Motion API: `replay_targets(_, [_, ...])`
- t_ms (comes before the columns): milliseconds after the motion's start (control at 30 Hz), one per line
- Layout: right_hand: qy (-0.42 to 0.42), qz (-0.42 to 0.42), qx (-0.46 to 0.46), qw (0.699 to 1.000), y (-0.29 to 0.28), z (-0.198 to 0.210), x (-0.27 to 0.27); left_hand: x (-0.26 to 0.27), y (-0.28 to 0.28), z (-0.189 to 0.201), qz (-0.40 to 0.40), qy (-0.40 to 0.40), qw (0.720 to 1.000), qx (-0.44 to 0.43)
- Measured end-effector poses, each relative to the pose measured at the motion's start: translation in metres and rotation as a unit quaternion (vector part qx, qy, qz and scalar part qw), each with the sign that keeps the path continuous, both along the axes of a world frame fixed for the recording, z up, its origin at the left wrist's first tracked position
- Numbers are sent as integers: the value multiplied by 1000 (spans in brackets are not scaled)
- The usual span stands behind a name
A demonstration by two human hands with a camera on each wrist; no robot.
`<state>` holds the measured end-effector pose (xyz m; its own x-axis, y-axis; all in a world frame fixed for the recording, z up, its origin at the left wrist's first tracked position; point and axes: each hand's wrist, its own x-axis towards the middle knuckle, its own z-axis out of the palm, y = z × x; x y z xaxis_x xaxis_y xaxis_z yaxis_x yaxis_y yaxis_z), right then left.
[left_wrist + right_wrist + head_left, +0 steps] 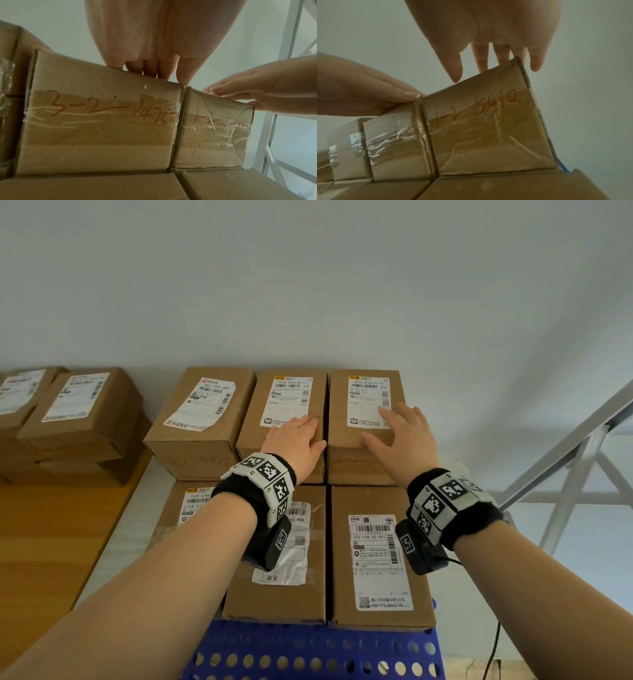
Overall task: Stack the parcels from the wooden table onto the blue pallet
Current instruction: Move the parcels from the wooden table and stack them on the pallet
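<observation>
Brown cardboard parcels with white labels are stacked on the blue pallet (308,655). Three parcels form an upper row at the back. My left hand (294,436) lies flat, fingers together, on the middle parcel (284,405) of that row; in the left wrist view my left hand (154,54) reaches its top edge above the taped end (102,121). My right hand (397,433), fingers straight and spread, rests on the right parcel (366,392), whose end marked in red (488,128) fills the right wrist view. Neither hand grips anything.
The third back-row parcel (202,419) sits to the left. Lower parcels (373,559) lie in front, under my wrists. More parcels (78,412) wait on the wooden table (51,542) at the left. A grey metal frame (575,467) stands at the right, before a pale wall.
</observation>
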<state>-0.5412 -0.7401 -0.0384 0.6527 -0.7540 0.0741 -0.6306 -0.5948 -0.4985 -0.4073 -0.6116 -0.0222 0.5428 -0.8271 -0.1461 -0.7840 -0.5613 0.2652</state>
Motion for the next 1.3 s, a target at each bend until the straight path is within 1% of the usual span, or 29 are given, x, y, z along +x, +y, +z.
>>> replay_targets(67, [31, 6, 17, 999, 5, -2, 4, 0, 0, 0, 2, 4, 1000, 1])
replay_targets(167, [50, 5, 3, 999, 9, -7, 6, 1, 0, 0, 3, 8, 1000, 0])
replay_targets(467, [43, 12, -13, 999, 8, -10, 4, -1, -1, -1, 6, 4, 1000, -16])
replay_targets(633, [54, 8, -26, 998, 10, -11, 3, -2, -1, -2, 9, -6, 999, -32])
replay_targets(900, [60, 4, -26, 998, 11, -12, 5, -2, -2, -5, 19, -10, 999, -45])
replay_targets(1033, [55, 2, -12, 998, 11, -8, 5, 0, -1, -2, 18, 6, 999, -45])
replay_targets(1100, [63, 2, 1, 998, 9, -4, 5, 2, 0, 0, 22, 20, 998, -57])
replay_targets(1200, [88, 0, 5, 996, 8, 4, 5, 2, 4, 8, 28, 57, 993, -99])
replay_targets(1300, [56, -15, 0, 998, 15, 12, 3, 2, 13, 17, 26, 75, 986, -145])
